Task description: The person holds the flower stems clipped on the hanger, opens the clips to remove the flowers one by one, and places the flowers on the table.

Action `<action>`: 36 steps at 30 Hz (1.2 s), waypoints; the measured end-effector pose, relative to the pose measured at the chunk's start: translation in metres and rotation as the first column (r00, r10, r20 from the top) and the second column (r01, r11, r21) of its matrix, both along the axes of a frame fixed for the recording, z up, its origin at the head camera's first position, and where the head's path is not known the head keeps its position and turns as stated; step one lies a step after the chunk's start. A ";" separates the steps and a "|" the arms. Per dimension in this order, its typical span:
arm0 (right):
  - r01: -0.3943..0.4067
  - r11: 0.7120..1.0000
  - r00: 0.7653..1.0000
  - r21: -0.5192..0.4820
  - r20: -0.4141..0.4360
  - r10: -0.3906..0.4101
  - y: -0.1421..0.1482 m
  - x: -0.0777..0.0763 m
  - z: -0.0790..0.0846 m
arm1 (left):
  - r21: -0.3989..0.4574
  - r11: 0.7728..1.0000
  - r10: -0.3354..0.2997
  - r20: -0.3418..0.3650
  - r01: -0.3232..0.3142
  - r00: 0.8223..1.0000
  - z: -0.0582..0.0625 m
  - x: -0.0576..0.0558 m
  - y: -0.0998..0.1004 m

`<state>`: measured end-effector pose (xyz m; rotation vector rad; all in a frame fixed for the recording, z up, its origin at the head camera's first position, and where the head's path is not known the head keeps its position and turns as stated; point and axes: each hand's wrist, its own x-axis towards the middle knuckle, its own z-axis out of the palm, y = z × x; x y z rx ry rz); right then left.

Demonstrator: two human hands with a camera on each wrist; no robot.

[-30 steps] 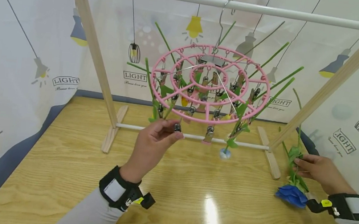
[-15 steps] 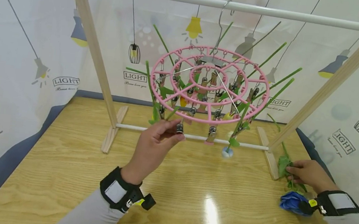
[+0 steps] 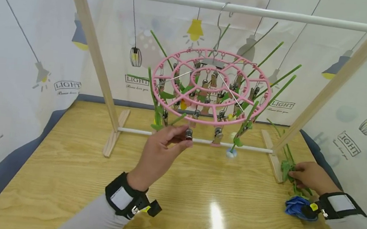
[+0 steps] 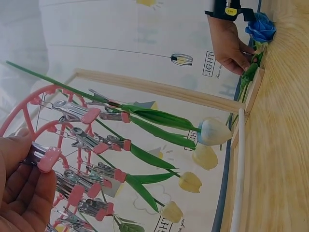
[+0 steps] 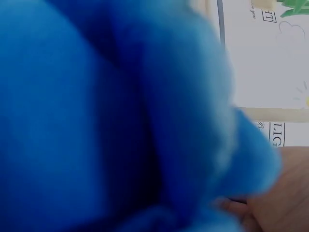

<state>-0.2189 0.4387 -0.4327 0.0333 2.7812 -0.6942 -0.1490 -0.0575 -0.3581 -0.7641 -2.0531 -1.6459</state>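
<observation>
Under pink rack (image 3: 216, 123), left grip (image 3: 161, 151) pinching clip (image 3: 189, 134), beside stand (image 3: 330, 89), right grip (image 3: 314, 176) pinching blue rose (image 3: 296, 206) (partly hidden)

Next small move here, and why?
Probably bring the blue rose up toward the clip under the pink hanger. The right hand holds the rose low beside the stand's foot; the left hand pinches that clip, and no flower shows in it. Tulips already hang upside down from the hanger.
</observation>
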 end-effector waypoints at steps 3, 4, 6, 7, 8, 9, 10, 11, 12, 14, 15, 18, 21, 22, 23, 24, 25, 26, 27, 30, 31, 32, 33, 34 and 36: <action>-0.013 1.000 1.000 0.019 -0.009 0.013 -0.001 0.001 0.001 | -0.009 1.000 0.014 -0.016 -0.014 1.000 -0.001 0.000 0.002; -0.019 1.000 1.000 0.025 -0.009 0.019 -0.002 0.001 0.001 | -0.010 1.000 0.016 -0.022 -0.016 1.000 -0.001 0.000 0.003; -0.030 0.999 0.999 0.034 -0.010 0.030 -0.003 0.002 0.003 | -0.009 1.000 0.017 -0.032 -0.017 0.999 -0.001 0.000 0.004; -0.031 0.999 0.999 0.032 -0.009 0.031 -0.004 0.002 0.004 | -0.008 1.000 0.014 -0.036 -0.015 0.999 -0.001 0.000 0.005; -0.034 0.999 0.999 0.033 -0.010 0.035 -0.005 0.002 0.004 | -0.007 1.000 0.010 -0.038 -0.010 0.999 -0.001 0.000 0.006; -0.038 0.999 0.999 0.033 -0.014 0.039 -0.005 0.003 0.005 | -0.007 1.000 0.006 -0.036 -0.007 0.999 0.000 0.001 0.007; -0.041 0.999 0.999 0.034 -0.020 0.042 -0.006 0.003 0.005 | -0.008 1.000 0.002 -0.034 -0.002 0.999 0.000 0.001 0.007; -0.044 0.998 0.999 0.034 -0.025 0.045 -0.006 0.003 0.005 | -0.011 1.000 -0.001 -0.033 0.001 0.999 0.001 0.001 0.008; -0.045 0.998 0.999 0.036 -0.027 0.046 -0.006 0.003 0.005 | -0.014 1.000 0.000 -0.028 0.000 1.000 0.001 0.002 0.008; -0.049 0.998 0.998 0.038 -0.030 0.050 -0.006 0.003 0.004 | -0.021 1.000 0.003 -0.020 -0.003 1.000 0.002 0.003 0.007; -0.050 0.998 0.998 0.040 -0.029 0.051 -0.006 0.003 0.003 | -0.027 1.000 0.013 -0.018 -0.013 1.000 0.002 0.004 0.007; -0.048 0.998 0.999 0.045 -0.017 0.049 -0.005 0.002 0.002 | -0.054 0.996 0.063 -0.037 -0.065 0.997 0.004 0.006 0.003; -0.047 0.998 0.999 0.045 -0.009 0.047 -0.004 0.002 0.003 | -0.080 0.984 0.151 -0.095 -0.159 0.984 0.007 0.007 -0.003; -0.045 0.998 0.999 0.046 -0.006 0.045 -0.004 0.002 0.003 | -0.080 0.978 0.182 -0.117 -0.192 0.976 0.009 0.006 -0.006; -0.042 0.998 0.999 0.048 -0.003 0.043 -0.004 0.002 0.003 | -0.078 0.971 0.213 -0.139 -0.225 0.967 0.011 0.006 -0.010; -0.043 0.998 0.999 0.047 -0.002 0.043 -0.004 0.002 0.003 | -0.070 0.964 0.243 -0.163 -0.257 0.956 0.013 0.005 -0.014; -0.044 0.998 0.999 0.050 0.001 0.044 -0.004 0.002 0.004 | -0.062 0.954 0.277 -0.189 -0.293 0.942 0.016 0.003 -0.018; -0.047 0.998 0.999 0.049 0.004 0.047 -0.004 0.002 0.003 | -0.052 0.944 0.309 -0.206 -0.326 0.928 0.018 0.000 -0.023; -0.044 0.998 0.999 0.050 0.007 0.044 -0.004 0.002 0.003 | -0.035 0.934 0.338 -0.223 -0.354 0.914 0.021 -0.003 -0.027; -0.055 0.997 0.998 0.061 0.007 0.055 -0.003 0.002 0.005 | 0.012 0.910 0.404 -0.261 -0.416 0.877 0.029 -0.012 -0.041; -0.059 0.996 0.998 0.071 0.008 0.058 -0.003 0.003 0.006 | 0.014 0.902 0.418 -0.274 -0.431 0.866 0.031 -0.016 -0.045; -0.066 0.994 0.998 0.083 0.001 0.066 -0.003 0.003 0.007 | 0.014 0.899 0.422 -0.286 -0.437 0.860 0.032 -0.019 -0.049; -0.070 0.993 0.997 0.098 -0.006 0.071 -0.004 0.004 0.008 | 0.005 0.899 0.420 -0.303 -0.439 0.856 0.034 -0.022 -0.052; -0.078 0.990 0.997 0.115 -0.017 0.080 -0.005 0.004 0.010 | -0.015 0.898 0.412 -0.326 -0.440 0.851 0.035 -0.025 -0.055; -0.090 0.987 0.995 0.137 -0.036 0.096 -0.006 0.006 0.013 | -0.074 0.887 0.395 -0.392 -0.457 0.831 0.038 -0.029 -0.060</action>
